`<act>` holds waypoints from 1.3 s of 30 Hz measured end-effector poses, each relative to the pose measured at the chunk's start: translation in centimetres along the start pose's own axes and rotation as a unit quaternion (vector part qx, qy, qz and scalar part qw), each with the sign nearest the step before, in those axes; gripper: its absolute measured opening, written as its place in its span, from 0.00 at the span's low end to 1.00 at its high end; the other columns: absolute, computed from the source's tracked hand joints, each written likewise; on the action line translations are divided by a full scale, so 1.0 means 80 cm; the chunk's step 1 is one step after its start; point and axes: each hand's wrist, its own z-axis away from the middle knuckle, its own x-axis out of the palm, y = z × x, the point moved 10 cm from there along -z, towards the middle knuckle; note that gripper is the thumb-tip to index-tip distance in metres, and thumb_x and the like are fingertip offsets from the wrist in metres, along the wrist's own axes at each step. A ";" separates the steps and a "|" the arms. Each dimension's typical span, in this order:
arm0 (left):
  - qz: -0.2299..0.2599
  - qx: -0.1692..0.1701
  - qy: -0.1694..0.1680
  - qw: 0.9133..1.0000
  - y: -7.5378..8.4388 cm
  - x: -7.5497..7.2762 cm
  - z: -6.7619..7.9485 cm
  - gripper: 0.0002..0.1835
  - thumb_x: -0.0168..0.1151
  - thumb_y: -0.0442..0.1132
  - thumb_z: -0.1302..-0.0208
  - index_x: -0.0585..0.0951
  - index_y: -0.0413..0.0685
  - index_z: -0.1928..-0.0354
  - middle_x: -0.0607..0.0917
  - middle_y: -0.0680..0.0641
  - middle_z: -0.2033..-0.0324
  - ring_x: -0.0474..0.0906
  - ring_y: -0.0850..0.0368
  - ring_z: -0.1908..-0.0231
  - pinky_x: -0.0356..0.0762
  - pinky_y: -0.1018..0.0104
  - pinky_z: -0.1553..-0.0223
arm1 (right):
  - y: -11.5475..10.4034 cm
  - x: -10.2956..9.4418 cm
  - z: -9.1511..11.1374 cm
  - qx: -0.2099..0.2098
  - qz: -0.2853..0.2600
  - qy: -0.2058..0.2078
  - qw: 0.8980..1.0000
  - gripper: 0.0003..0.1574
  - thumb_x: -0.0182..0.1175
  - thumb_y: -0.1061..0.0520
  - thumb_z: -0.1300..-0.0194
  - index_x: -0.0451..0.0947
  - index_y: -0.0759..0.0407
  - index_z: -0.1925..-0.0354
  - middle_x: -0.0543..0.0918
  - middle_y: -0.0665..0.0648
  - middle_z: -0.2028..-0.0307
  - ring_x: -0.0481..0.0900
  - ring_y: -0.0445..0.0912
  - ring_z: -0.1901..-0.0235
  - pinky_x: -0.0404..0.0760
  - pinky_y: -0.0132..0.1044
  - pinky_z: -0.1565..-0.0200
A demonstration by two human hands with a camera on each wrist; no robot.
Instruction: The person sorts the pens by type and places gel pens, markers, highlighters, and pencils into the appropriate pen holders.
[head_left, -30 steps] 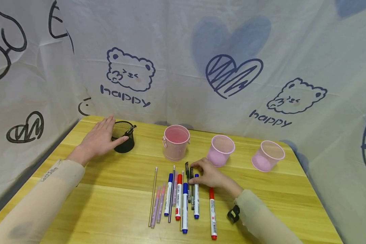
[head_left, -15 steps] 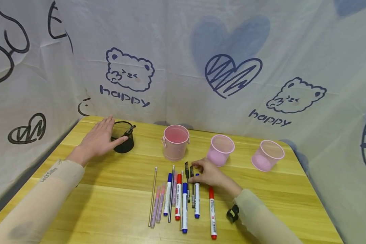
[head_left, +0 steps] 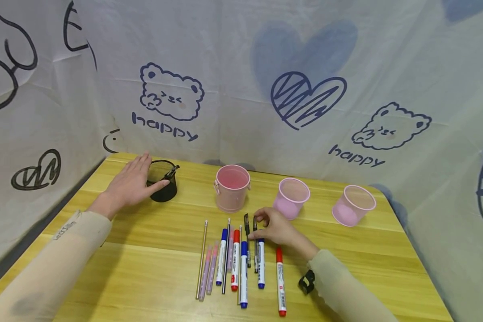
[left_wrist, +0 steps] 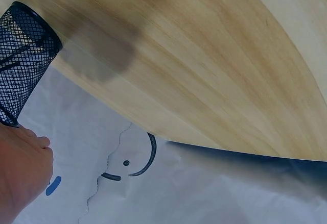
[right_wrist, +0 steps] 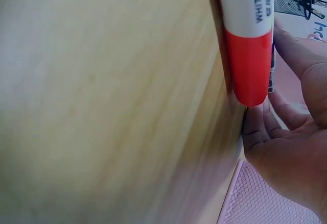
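Observation:
My left hand (head_left: pixel 129 181) lies against the left side of a black mesh pen cup (head_left: pixel 167 192), fingers straight and thumb across its front. A black pen (head_left: pixel 172 171) leans in that cup. With thumb and fingers my right hand (head_left: pixel 277 229) pinches the upper part of a black gel pen (head_left: pixel 256 259), which lies on the table. Just left of it lies another black gel pen (head_left: pixel 247 226). A blue-capped marker (head_left: pixel 261 264) runs beside the pinched pen, its cap partly under the hand. In the right wrist view a red whiteboard marker (right_wrist: pixel 249 63) is close in front.
A pink bucket (head_left: pixel 231 197) and two pink mesh cups, the middle one (head_left: pixel 288 208) and the right one (head_left: pixel 348 214), stand along the back. Several markers, pencils and pink pens lie left of the right hand, including a red marker (head_left: pixel 235 259). A cloth (head_left: pixel 241 112) hangs behind the table (head_left: pixel 145 277).
The pinched gel pen and the blue-capped marker beside it have shifted slightly to the right, and the right hand's fingers have moved a little. The left hand and the cups stay put.

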 end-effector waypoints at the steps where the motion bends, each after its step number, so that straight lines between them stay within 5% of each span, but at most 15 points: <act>1: 0.000 0.000 0.000 1.000 0.000 0.000 0.000 0.60 0.41 0.76 0.27 0.43 0.25 0.21 0.41 0.27 0.20 0.37 0.29 0.21 0.36 0.37 0.21 | 0.001 0.000 0.000 0.002 -0.008 0.002 1.000 0.40 0.84 0.52 0.49 0.78 0.65 0.43 0.84 0.56 0.55 0.76 0.47 0.59 0.79 0.39 0.54; 16: 0.002 0.002 -0.003 1.000 0.002 -0.003 0.004 0.60 0.41 0.75 0.27 0.40 0.26 0.20 0.39 0.27 0.20 0.36 0.28 0.21 0.35 0.36 0.21 | -0.012 -0.013 0.006 -0.024 -0.155 0.041 0.987 0.41 0.79 0.67 0.46 0.71 0.69 0.38 0.79 0.60 0.58 0.74 0.48 0.61 0.80 0.29 0.60; 26: 0.001 0.002 -0.005 1.000 0.001 0.000 0.004 0.60 0.41 0.75 0.27 0.39 0.27 0.20 0.39 0.28 0.20 0.35 0.29 0.21 0.35 0.36 0.21 | -0.022 -0.021 0.015 -0.012 -0.180 0.079 0.980 0.41 0.78 0.67 0.45 0.73 0.64 0.35 0.81 0.61 0.49 0.84 0.49 0.56 0.87 0.36 0.53; 39: -0.001 0.003 -0.005 1.000 0.000 0.001 0.001 0.61 0.41 0.76 0.27 0.41 0.27 0.20 0.40 0.27 0.20 0.36 0.28 0.21 0.35 0.36 0.21 | -0.045 -0.036 0.027 -0.045 -0.231 0.110 0.966 0.33 0.72 0.69 0.38 0.74 0.63 0.36 0.80 0.64 0.47 0.85 0.52 0.56 0.90 0.40 0.58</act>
